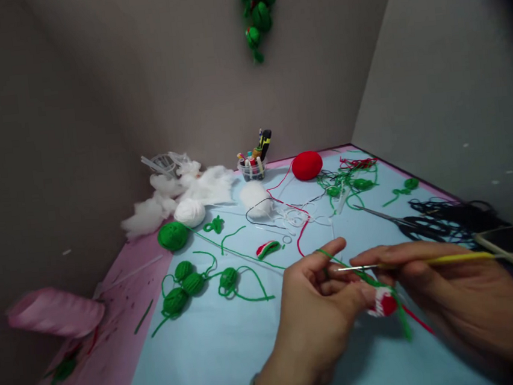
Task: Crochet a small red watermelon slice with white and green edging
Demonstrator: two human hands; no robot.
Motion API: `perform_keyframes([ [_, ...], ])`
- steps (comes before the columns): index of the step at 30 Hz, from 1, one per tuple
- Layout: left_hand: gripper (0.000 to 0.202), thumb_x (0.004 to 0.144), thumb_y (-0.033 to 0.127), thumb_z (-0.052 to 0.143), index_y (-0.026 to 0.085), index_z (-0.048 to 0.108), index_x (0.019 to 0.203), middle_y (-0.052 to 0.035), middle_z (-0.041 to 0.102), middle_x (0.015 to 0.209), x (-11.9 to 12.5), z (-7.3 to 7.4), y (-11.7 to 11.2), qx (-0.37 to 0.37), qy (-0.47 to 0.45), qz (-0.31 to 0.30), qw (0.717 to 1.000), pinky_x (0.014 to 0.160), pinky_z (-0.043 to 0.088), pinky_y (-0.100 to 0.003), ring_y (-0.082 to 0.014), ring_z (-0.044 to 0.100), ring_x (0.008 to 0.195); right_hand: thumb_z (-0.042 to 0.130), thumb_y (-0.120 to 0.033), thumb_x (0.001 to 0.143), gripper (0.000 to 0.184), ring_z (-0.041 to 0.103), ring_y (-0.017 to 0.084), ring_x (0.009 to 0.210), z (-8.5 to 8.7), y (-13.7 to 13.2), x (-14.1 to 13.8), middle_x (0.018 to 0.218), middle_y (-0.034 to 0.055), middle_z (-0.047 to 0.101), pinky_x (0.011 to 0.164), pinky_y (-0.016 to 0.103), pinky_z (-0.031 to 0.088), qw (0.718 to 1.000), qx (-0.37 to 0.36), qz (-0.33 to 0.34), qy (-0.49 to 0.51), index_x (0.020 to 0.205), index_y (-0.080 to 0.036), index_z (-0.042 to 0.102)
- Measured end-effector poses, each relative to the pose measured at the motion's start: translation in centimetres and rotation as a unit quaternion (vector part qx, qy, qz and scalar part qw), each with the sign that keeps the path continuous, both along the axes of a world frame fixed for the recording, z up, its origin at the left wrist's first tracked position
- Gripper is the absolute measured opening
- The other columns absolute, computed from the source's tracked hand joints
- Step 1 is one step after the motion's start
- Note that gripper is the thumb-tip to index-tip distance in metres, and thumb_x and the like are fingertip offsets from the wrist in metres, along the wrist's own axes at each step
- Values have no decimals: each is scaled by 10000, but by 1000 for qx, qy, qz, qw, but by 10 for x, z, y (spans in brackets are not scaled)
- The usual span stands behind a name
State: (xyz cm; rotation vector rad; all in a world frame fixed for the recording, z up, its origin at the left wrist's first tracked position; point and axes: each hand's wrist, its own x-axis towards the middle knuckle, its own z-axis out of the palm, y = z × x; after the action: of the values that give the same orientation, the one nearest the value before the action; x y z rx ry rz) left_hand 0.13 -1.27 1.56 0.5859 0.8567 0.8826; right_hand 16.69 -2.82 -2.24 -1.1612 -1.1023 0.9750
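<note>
My left hand (316, 301) pinches a small red-and-white crocheted piece (384, 302), with green yarn (335, 260) running over its forefinger. My right hand (448, 295) grips a yellow-handled crochet hook (426, 261) whose metal tip points left toward the left fingers. Both hands hover low over the light blue mat (235, 352) near its front right. A red strand trails from the piece to the right.
On the mat lie several small green crocheted balls (187, 281), a green yarn ball (172, 235), a white yarn ball (190, 211), stuffing (201, 185), a red ball (307, 165), a tool cup (253, 165), scissors (390, 219) and black yarn (445, 220). Green pieces (259, 10) hang on the wall.
</note>
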Motion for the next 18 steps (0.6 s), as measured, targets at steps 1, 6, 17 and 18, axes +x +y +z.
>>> perform_keyframes([
  [1, 865, 365, 91, 923, 76, 677, 1194, 48, 666, 667, 0, 0, 0, -1, 2, 8, 1000, 621, 442, -222, -82, 594, 569, 845, -572, 619, 276, 746, 244, 734, 3, 1, 0, 789, 82, 802, 686, 331, 640, 999, -25, -8, 18, 733, -323, 819],
  [6, 541, 474, 90, 852, 91, 725, 1000, 43, 671, 673, -2, 1, 2, 6, 24, 47, 999, 615, 439, -236, -85, 601, 546, 885, -519, 593, 311, 640, 133, 520, 15, 6, -1, 598, 46, 718, 510, 187, 566, 990, -65, 13, 125, 735, -258, 796],
  [17, 357, 614, -1, 729, 70, 708, 963, 44, 639, 588, -1, 2, 1, 22, 55, 52, 997, 623, 424, -229, -79, 547, 557, 776, -475, 769, 231, 661, 158, 556, 9, 4, 5, 699, 68, 770, 556, 254, 600, 996, -7, 41, 76, 784, -246, 743],
  [18, 361, 618, -8, 721, 67, 706, 970, 45, 636, 591, -1, 2, 1, 22, 58, 52, 997, 620, 422, -228, -80, 545, 558, 776, -482, 766, 243, 657, 162, 554, 10, 4, 4, 701, 72, 771, 551, 265, 601, 998, -3, 34, 60, 781, -242, 738],
])
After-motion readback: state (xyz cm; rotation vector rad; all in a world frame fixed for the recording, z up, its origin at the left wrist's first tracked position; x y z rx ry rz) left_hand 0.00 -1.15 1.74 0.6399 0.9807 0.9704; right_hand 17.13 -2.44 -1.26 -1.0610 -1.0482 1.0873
